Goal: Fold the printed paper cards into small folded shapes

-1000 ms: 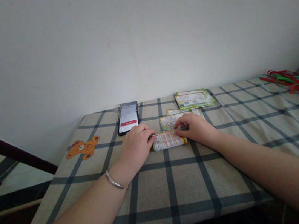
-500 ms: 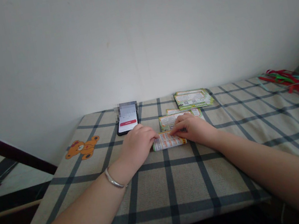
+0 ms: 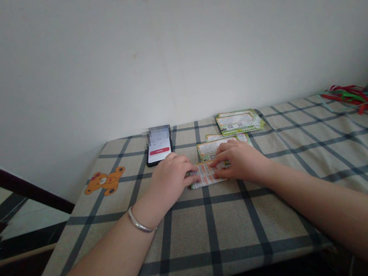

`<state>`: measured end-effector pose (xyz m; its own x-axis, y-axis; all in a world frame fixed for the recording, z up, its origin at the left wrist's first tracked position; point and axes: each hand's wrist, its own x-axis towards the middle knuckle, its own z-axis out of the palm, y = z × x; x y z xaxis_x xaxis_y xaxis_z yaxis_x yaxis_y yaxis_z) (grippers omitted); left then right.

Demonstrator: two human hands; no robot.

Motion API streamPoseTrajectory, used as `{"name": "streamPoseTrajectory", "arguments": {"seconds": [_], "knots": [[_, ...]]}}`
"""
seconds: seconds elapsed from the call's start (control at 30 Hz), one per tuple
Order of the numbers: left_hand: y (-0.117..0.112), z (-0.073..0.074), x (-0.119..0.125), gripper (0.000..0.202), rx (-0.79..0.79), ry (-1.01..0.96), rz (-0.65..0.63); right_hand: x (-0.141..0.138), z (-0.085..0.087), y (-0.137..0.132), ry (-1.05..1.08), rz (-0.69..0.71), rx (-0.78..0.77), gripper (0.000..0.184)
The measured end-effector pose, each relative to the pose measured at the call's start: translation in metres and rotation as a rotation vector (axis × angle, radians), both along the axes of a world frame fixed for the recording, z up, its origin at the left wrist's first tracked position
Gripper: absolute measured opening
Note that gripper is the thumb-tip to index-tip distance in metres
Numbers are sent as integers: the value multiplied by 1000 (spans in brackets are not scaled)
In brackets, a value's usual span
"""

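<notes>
A printed leaflet [image 3: 205, 170] with orange and white panels lies on the checked cloth, its near edge towards me. My left hand [image 3: 172, 176] holds its left end, thumb at the near edge and fingertips on the far part. On the right end my right hand [image 3: 239, 161] keeps hold in the same way, thumb and index finger some way apart. Just behind are more green-bordered leaflets [image 3: 204, 152], partly covered by my right hand. A silver bangle [image 3: 137, 221] circles my left wrist.
A phone [image 3: 159, 149] with a lit screen lies behind my left hand. Farther back is a stack of leaflets [image 3: 238, 122] near the wall. A bear picture [image 3: 105, 181] is at the left, and red and green ribbons [image 3: 361, 101] lie at the far right.
The near edge of the leaflet was curled over like a roll; now it lies flatter. Both thumbs have come out to the near side, apart from the fingers.
</notes>
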<state>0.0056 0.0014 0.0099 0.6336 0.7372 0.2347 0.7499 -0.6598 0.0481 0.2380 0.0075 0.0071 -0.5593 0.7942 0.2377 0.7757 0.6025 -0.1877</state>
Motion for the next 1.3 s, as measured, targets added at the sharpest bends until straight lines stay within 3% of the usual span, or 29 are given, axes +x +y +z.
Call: {"name": "streamPoseTrajectory", "arguments": {"seconds": [0.33, 0.5, 0.67, 1.3], "knots": [[-16, 2, 14, 38, 123, 100, 86, -7, 0, -8, -62, -39, 73, 41], [-19, 1, 18, 26, 109, 83, 100, -7, -2, -7, -79, -37, 99, 46], [-20, -2, 18, 27, 107, 78, 103, -7, -4, -6, -68, -28, 113, 51], [-21, -2, 15, 36, 139, 112, 108, -5, -3, -5, -99, 5, 106, 46]]}}
